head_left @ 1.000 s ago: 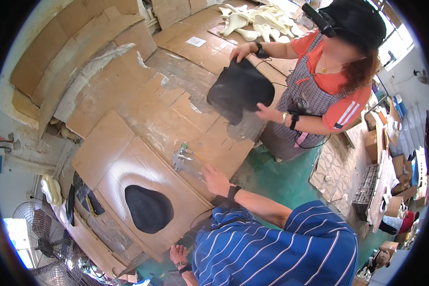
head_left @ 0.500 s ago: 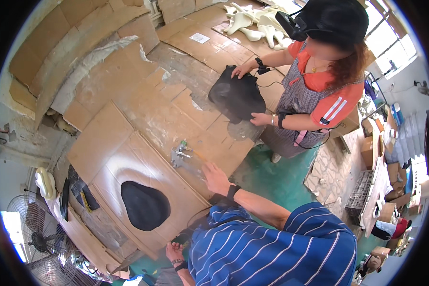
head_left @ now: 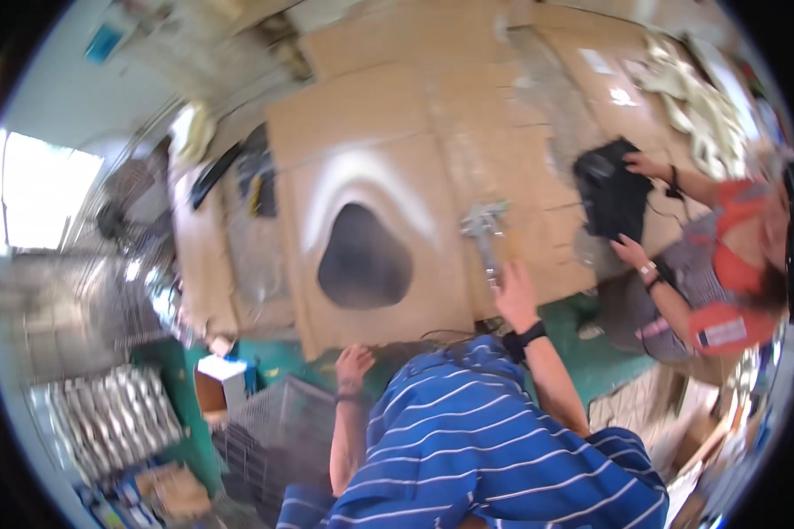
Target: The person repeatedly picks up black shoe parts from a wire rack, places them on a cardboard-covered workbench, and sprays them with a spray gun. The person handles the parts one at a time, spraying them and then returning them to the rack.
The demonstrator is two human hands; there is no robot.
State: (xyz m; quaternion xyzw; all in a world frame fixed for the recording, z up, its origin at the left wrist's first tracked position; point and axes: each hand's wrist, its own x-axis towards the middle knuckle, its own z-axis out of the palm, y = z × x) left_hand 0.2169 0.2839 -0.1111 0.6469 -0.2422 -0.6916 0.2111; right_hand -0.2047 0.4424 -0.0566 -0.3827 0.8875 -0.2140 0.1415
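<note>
A grey metal spray gun [head_left: 483, 227] lies on the cardboard-covered table. My right hand [head_left: 515, 295] reaches over the table's near side with its fingers stretched out to the gun's lower end; blur hides whether they touch it. At the near edge of the cardboard is my left hand [head_left: 354, 363], low and blurred, its fingers smeared by motion. Between and beyond my hands a black rounded sheet [head_left: 363, 260], narrower at its far end, lies flat on a brown cardboard panel [head_left: 326, 167]. A whitish sprayed band curves around its far side.
At the right, a co-worker [head_left: 723, 273] in an orange top handles a black sheet [head_left: 613, 189] with both hands. Cream-coloured pieces [head_left: 692, 106] are heaped behind it. A wire cage [head_left: 273, 432] and an open box [head_left: 223, 388] stand on the green floor at my left.
The whole view has swung left, so the table and co-worker sit farther right. My right hand is now closer to the spray gun. The black sheet stays on its panel.
</note>
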